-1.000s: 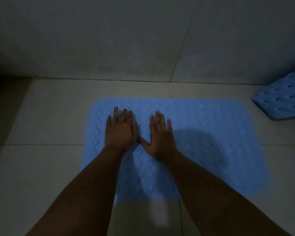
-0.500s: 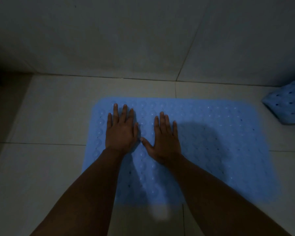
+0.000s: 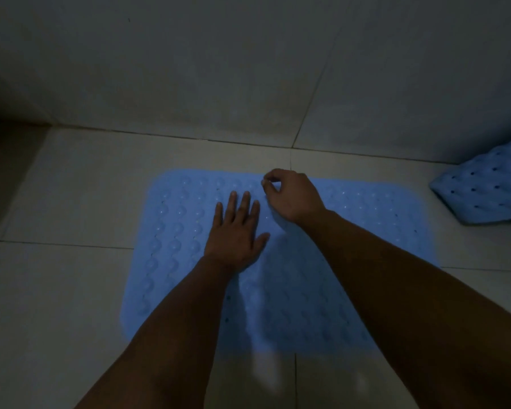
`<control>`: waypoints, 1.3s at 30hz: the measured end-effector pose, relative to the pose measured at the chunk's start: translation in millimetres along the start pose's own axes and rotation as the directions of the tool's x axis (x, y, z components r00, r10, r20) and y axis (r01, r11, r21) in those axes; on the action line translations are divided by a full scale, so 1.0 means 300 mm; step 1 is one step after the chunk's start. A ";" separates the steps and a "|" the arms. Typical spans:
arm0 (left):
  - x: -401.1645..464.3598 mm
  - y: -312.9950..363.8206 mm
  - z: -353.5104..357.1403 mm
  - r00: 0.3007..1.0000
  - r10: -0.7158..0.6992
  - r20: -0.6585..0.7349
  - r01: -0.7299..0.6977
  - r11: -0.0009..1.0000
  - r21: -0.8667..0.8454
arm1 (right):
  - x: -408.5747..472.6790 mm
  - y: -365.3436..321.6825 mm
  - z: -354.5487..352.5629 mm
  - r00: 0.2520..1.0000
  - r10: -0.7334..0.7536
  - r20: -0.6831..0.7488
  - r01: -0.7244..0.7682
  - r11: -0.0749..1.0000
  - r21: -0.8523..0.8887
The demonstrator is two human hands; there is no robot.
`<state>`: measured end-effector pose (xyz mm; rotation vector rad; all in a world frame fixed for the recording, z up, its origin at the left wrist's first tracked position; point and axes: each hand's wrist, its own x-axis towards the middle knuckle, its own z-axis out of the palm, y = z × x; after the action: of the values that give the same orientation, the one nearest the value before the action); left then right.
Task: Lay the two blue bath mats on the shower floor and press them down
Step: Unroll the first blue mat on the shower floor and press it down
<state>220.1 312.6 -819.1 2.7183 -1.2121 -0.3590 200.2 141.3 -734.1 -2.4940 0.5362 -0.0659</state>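
A dim home shower or bathroom corner: large pale glossy floor tiles with dark grout lines meet a wall of big grey tiles. A light-blue rubber bath mat with raised bubbles and drain holes lies flat; a second, crumpled blue perforated mat sits at right.

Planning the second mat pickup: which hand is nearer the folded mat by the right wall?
Right. The right hand, fingers curled, is at the far edge of the flat mat, on the side toward the folded mat. The left hand lies flat farther left.
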 end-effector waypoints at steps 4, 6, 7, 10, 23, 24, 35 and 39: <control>-0.007 0.005 0.048 0.996 0.010 -0.086 -0.003 0.997 0.073 | 0.048 0.057 0.029 0.990 -0.081 -0.112 0.087 0.995 0.050; -0.007 0.013 0.042 0.993 0.022 -0.116 -0.014 0.997 0.070 | 0.060 0.084 0.044 0.981 -0.105 -0.165 0.115 0.992 0.049; -0.007 0.014 0.044 0.993 0.024 -0.117 -0.017 0.998 0.064 | 0.068 0.098 0.062 0.976 -0.109 -0.189 0.124 0.990 0.067; -0.004 0.010 0.049 0.993 0.020 -0.115 -0.012 0.998 0.069 | 0.066 0.117 0.108 0.950 -0.091 -0.298 0.133 0.983 0.125; 0.093 -0.045 -0.295 0.955 -0.004 0.297 0.041 0.992 -0.117 | 0.070 -0.019 -0.077 0.995 0.063 0.082 -0.064 0.998 0.012; 0.097 -0.065 -0.336 0.977 -0.026 0.210 0.047 0.994 -0.097 | 0.083 -0.049 -0.080 0.985 0.081 0.149 -0.079 0.997 -0.022; -0.105 -0.346 -0.253 0.960 -0.253 -0.122 0.256 0.967 0.011 | -0.146 -0.250 0.447 0.972 0.032 0.232 0.035 0.960 -0.279; -0.131 -0.415 -0.207 0.953 -0.246 -0.178 0.254 0.967 0.020 | -0.203 -0.209 0.543 0.997 -0.056 0.062 0.075 0.926 -0.369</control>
<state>300.4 426.7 -781.3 2.8748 -0.8423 -0.1190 193.4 298.9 -830.2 -2.8751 0.4800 0.0805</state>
